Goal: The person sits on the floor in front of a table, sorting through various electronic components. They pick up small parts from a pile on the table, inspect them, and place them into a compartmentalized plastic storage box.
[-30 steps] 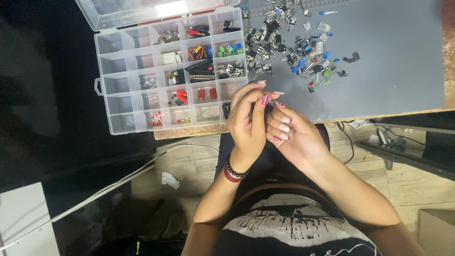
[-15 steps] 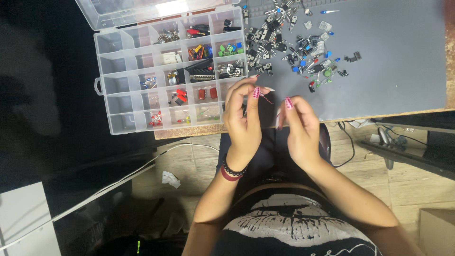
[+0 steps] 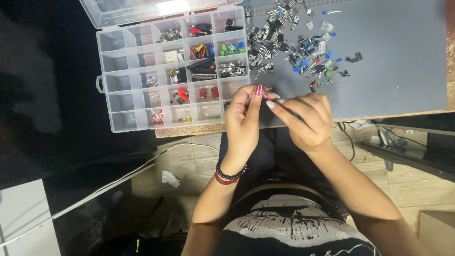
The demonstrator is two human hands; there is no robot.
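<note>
My left hand, with dark and red bracelets at the wrist, is raised in front of the table edge, thumb and fingers pinched on a small component that is too small to identify. My right hand is close beside it, fingers curled around a thin dark piece whose tip points at the left fingertips. Both hands hover just below a clear plastic organizer box with many compartments of small electronic parts.
A grey mat covers the table, with a loose pile of several small electronic components at its upper left. The box lid stands open behind. Cables and a crumpled paper scrap lie on the wooden floor below.
My right hand turned from palm-up to fingers curled and closed in toward the left hand. The two sets of fingertips now meet at the small component. The box and pile stayed put.
</note>
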